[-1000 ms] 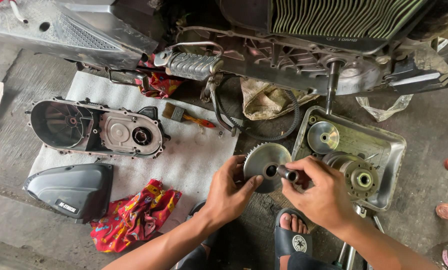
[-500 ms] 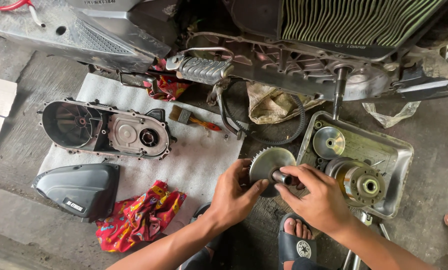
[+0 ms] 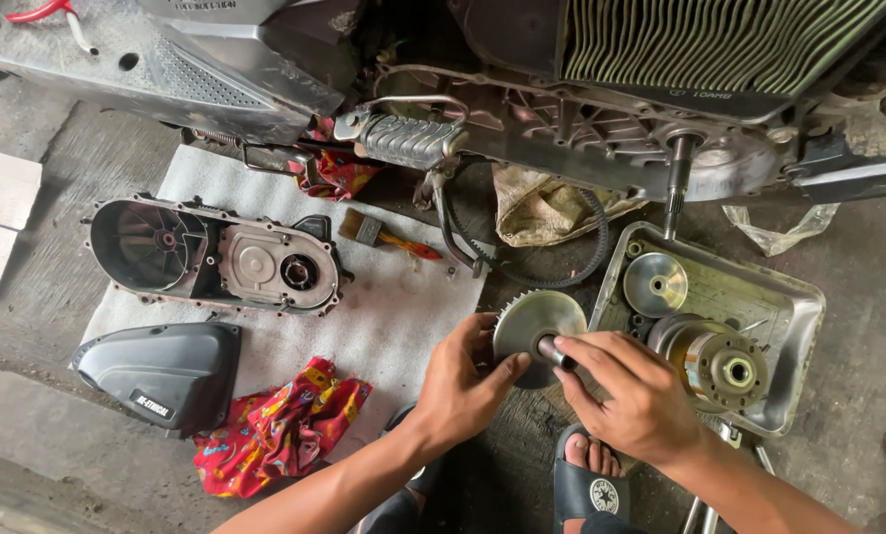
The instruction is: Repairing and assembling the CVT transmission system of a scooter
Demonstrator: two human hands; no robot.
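Both hands have shifted little since the earlier frames, and the toothed pulley disc [image 3: 534,326] remains gripped between them, just off the white mat [image 3: 265,277] at its 4 o'clock corner. The left hand [image 3: 468,381] is closed on the disc's rim at 8 o'clock, while the right hand [image 3: 633,396] pinches the short metal sleeve [image 3: 552,351] at the disc's hub. At 3 o'clock of the disc sits the metal tray [image 3: 759,297] holding the clutch assembly [image 3: 715,364]; at 9 o'clock lies the crankcase cover [image 3: 216,257].

Grey concrete floor [image 3: 47,158], white mat [image 3: 403,326] spread on it, flat daylight
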